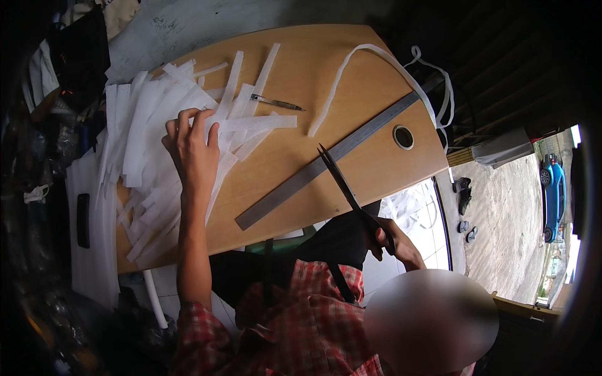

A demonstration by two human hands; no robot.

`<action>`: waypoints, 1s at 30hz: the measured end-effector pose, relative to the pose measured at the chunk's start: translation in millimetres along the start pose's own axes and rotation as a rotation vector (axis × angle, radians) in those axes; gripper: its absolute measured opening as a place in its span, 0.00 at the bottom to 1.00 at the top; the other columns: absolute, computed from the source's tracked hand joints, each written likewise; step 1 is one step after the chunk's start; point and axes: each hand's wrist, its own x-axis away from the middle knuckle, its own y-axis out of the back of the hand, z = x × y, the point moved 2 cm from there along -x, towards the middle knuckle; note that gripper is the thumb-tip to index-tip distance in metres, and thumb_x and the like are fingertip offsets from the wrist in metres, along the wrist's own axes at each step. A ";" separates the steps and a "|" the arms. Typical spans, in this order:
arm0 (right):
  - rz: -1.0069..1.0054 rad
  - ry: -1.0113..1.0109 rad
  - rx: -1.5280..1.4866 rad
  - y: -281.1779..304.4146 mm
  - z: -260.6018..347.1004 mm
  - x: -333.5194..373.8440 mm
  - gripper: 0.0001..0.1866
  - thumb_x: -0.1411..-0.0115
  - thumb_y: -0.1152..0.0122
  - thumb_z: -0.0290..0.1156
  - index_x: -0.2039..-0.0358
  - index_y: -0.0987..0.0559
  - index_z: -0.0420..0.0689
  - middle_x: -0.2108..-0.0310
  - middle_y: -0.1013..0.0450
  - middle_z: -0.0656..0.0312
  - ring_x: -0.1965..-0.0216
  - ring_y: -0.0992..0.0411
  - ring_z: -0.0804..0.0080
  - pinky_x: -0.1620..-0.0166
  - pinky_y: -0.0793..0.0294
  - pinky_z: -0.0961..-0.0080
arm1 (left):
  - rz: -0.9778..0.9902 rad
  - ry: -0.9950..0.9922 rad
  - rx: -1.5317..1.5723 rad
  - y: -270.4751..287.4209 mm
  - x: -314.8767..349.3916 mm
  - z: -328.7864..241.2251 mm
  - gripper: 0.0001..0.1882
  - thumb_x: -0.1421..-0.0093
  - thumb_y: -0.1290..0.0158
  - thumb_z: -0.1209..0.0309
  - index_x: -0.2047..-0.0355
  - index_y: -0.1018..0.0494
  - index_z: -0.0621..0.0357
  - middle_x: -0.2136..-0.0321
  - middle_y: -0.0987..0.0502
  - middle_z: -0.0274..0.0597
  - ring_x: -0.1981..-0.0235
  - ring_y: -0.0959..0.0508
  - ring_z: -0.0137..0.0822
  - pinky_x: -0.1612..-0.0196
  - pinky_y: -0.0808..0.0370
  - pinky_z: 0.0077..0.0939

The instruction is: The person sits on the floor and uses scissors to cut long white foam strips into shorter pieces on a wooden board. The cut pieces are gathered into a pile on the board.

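My left hand [193, 143] is over a heap of white strips [150, 125] on the wooden table's left side. Its fingers are bent and its thumb stands apart, with nothing visibly held. In my right hand [401, 243] is a pair of black scissors [348, 193], gripped by the handles. Their blades look closed and point up over the table's near edge, by a long metal ruler [295, 188] lying diagonally. A thin pen-like tool [276, 102] rests beside the strips. Farther right, a long narrow white strip [342, 66] curves across the table and hangs over its edge.
The wooden tabletop [295, 69] has a round cable hole [403, 137] at right. A dark phone-like slab [83, 219] lies on a white sheet [97, 269] at left. White scraps [411, 210] cover the tiled floor beyond my knee. Footwear [464, 194] sits outside; a blue car [552, 194] is beyond.
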 end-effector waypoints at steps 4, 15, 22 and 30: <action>-0.032 0.020 -0.022 0.6 -10.8 2.4 0.45 0.49 0.52 0.79 0.69 0.29 0.38 0.83 0.34 0.65 0.84 0.31 0.78 0.81 0.35 0.80 | -0.141 -0.093 0.101 -23.0 -27.8 -36.2 0.12 0.44 0.40 0.71 0.58 0.23 0.51 0.58 0.25 0.34 0.57 0.30 0.44 0.52 0.33 0.41; -0.167 -0.057 -0.050 -5.6 -25.3 36.0 0.52 0.55 0.53 0.83 0.66 0.27 0.36 0.81 0.32 0.64 0.83 0.33 0.79 0.81 0.37 0.81 | 0.280 -0.337 0.346 -133.6 6.4 -113.0 0.01 0.50 0.46 0.80 0.77 0.25 0.62 0.76 0.28 0.45 0.72 0.22 0.48 0.67 0.24 0.40; -0.055 -0.066 -0.009 -16.9 -17.6 23.2 0.51 0.56 0.52 0.83 0.68 0.30 0.37 0.84 0.34 0.64 0.87 0.33 0.79 0.84 0.37 0.84 | 0.369 -0.454 0.424 -44.9 60.9 -50.5 0.10 0.47 0.41 0.77 0.64 0.18 0.54 0.73 0.27 0.37 0.68 0.24 0.40 0.61 0.27 0.37; 0.042 -0.006 0.027 -20.7 -20.0 4.0 0.49 0.52 0.52 0.80 0.66 0.29 0.35 0.84 0.34 0.64 0.88 0.34 0.79 0.84 0.37 0.82 | 0.647 -0.233 0.615 -12.7 86.9 -4.3 0.13 0.47 0.43 0.82 0.62 0.18 0.56 0.67 0.24 0.39 0.67 0.23 0.41 0.61 0.26 0.34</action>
